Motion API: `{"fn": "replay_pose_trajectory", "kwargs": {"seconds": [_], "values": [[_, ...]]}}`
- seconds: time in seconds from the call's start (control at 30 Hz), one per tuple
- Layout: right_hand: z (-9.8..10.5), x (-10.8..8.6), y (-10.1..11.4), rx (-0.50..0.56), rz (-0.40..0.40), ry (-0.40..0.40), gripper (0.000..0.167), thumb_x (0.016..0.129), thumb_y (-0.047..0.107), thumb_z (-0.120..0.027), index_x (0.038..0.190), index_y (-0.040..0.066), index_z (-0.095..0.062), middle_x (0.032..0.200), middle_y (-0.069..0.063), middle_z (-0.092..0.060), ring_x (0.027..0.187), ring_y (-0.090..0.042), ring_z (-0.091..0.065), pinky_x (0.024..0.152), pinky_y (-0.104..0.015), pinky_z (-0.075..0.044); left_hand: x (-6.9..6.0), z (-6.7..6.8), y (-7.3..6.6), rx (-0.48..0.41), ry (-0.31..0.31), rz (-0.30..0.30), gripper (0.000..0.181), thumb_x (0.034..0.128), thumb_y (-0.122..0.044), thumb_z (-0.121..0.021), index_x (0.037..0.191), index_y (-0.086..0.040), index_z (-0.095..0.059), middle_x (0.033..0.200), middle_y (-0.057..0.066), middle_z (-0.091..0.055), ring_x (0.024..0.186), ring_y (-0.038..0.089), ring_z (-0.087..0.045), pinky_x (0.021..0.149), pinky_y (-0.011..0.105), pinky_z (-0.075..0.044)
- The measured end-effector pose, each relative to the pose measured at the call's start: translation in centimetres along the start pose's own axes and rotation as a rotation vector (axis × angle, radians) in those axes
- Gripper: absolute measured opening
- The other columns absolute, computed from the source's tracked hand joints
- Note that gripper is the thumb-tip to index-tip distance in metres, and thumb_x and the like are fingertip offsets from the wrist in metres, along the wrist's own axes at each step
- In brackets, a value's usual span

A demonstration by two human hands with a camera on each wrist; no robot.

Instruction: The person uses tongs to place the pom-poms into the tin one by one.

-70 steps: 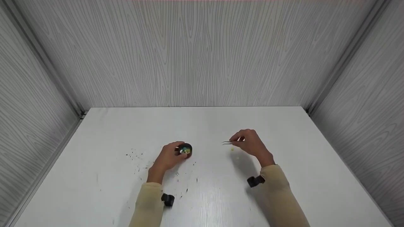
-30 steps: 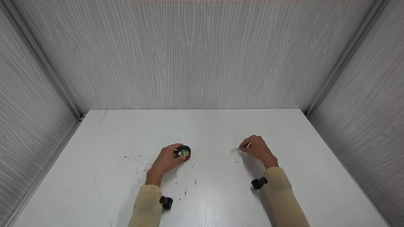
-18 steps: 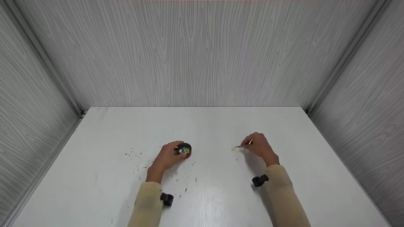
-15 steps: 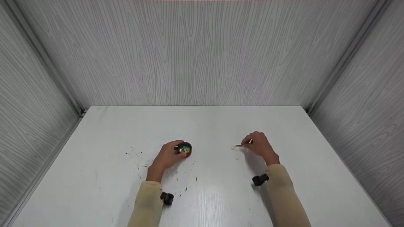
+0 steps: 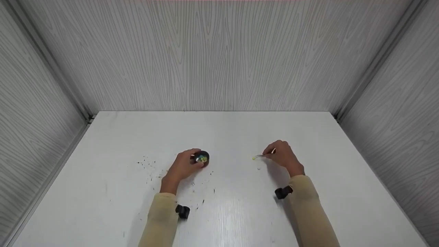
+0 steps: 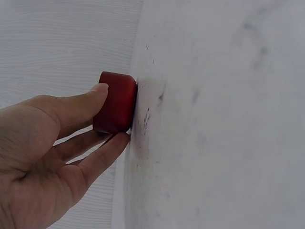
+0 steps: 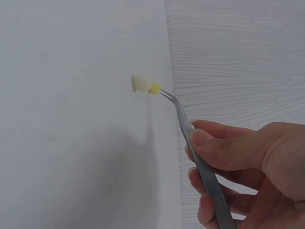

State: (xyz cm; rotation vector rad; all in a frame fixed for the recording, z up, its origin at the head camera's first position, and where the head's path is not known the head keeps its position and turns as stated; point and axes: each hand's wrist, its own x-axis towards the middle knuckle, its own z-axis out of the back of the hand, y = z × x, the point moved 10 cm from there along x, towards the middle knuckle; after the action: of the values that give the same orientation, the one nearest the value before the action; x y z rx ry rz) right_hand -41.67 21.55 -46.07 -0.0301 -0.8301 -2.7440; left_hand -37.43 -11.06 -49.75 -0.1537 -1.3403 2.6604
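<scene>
My left hand holds a small cup between thumb and fingers, its base on the table. Red on the outside and dark within, the cup contains several small blue, green and yellow pieces. My right hand pinches a pair of metal tweezers with a bent tip. The tweezer points reach a small yellow piece on the table; whether they grip it I cannot tell. A whitish piece lies close by the yellow one, nearer the person in the head view.
Dark specks and scratches mark the white table around the left hand. Wood-grain panels enclose the table at the back and on both sides. A black camera sits on each wrist.
The right hand has moved a little to the right, and the tweezer points have come from above the yellow piece to right at it. The left hand keeps the cup in place.
</scene>
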Motion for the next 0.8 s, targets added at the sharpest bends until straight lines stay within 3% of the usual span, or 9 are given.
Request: {"fn": "replay_pose_trajectory", "kwargs": {"seconds": [0.47,0.8], "values": [[0.5,-0.2,1.7,0.009,0.055,-0.035,0.011,0.088,-0.004,-0.076,0.091,0.005,-0.083,0.093,-0.013,-0.079,0.083,-0.025,-0.067,0.076,-0.038,-0.055,0.0,0.0,0.0,-0.01,-0.005,0.003,0.054,0.0977,-0.01,-0.07,0.148,-0.001,-0.052,0.149,0.023,-0.055,0.134,0.039,-0.06,0.114,0.05,-0.049],[-1.1,0.2,6.6,0.048,0.161,-0.018,0.013,0.088,-0.003,-0.076,0.091,0.007,-0.084,0.09,-0.01,-0.079,0.08,-0.022,-0.066,0.072,-0.033,-0.052,0.1,-0.1,0.1,-0.014,0.013,0.013,0.056,0.0987,-0.01,-0.069,0.15,-0.002,-0.05,0.151,0.024,-0.053,0.135,0.04,-0.059,0.113,0.05,-0.049]]}}
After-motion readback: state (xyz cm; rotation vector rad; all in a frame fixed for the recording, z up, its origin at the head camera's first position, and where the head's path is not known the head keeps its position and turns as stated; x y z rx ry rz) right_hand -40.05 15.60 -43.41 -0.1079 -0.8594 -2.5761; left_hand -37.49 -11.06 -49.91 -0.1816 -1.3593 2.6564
